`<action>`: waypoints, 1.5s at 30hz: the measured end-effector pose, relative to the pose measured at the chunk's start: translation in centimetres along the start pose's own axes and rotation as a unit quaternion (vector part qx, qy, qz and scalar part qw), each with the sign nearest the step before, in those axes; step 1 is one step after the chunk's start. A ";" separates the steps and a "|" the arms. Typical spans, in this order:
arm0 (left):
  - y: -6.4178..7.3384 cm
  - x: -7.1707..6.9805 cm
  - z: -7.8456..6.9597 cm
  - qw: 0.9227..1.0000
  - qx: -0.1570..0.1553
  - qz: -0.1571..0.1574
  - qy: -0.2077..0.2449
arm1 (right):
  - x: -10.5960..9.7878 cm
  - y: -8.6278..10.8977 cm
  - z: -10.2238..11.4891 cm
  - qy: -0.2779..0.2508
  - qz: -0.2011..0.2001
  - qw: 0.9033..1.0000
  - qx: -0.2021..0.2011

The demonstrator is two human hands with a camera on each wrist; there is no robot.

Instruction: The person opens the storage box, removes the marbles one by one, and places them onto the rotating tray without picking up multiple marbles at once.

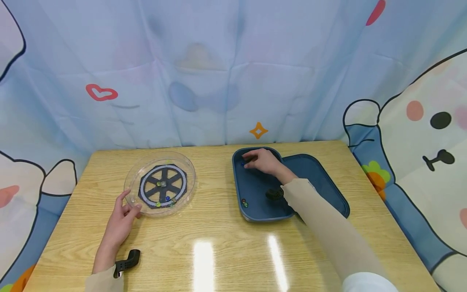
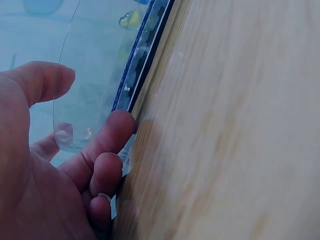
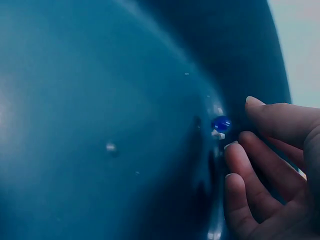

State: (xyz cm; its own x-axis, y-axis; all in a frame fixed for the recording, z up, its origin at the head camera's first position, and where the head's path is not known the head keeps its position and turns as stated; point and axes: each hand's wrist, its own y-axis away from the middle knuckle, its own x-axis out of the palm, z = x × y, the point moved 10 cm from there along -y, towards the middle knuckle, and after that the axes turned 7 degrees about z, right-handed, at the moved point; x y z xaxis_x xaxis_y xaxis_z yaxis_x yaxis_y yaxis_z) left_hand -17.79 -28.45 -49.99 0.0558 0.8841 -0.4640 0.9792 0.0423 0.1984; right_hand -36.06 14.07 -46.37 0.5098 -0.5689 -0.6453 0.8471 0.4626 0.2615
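A clear round dish (image 1: 191, 194) stands at the left of the table, over a dark wheel-like shape with a pale ring (image 1: 142, 186). Several glass marbles (image 1: 158, 204) lie in it. My left hand (image 1: 120, 221) holds the near left edge of the dish, thumb and fingers on either side of its transparent wall (image 2: 67, 110). Over the far left corner of a blue bin (image 1: 235, 178), my right hand (image 1: 265, 161) reaches down, fingers bent and apart. A blue marble (image 3: 221, 123) lies by the bin wall just off those fingertips, with nothing pinched between them.
Two more marbles (image 1: 245, 204) sit in the bin's near left corner. A flat blue lid or tray (image 1: 328, 190) lies partly beside the bin under the right forearm. A printed curtain (image 1: 204, 113) hangs behind the wooden table (image 1: 219, 186).
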 end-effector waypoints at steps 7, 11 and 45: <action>-0.1 0.0 0.1 1.000 0.000 -0.001 -0.003 | 1.1 -0.6 0.0 0.030 0.013 0.999 -0.004; -0.1 0.0 0.2 1.000 -0.002 -0.002 -0.004 | 1.5 -0.8 0.0 0.033 0.016 0.999 0.000; 0.0 0.0 -0.1 1.000 -0.001 0.004 0.000 | 1.7 -0.6 0.1 0.050 0.024 0.998 0.026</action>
State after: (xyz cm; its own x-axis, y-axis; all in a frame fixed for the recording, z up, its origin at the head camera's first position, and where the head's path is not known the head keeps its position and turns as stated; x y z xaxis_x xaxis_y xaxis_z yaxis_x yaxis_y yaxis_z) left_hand -17.81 -28.43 -49.93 0.0630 0.8839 -0.4635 0.9785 0.0365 0.2028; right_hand -35.68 12.76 -47.50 0.5349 -0.4753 -0.6986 0.8300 0.4503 0.3291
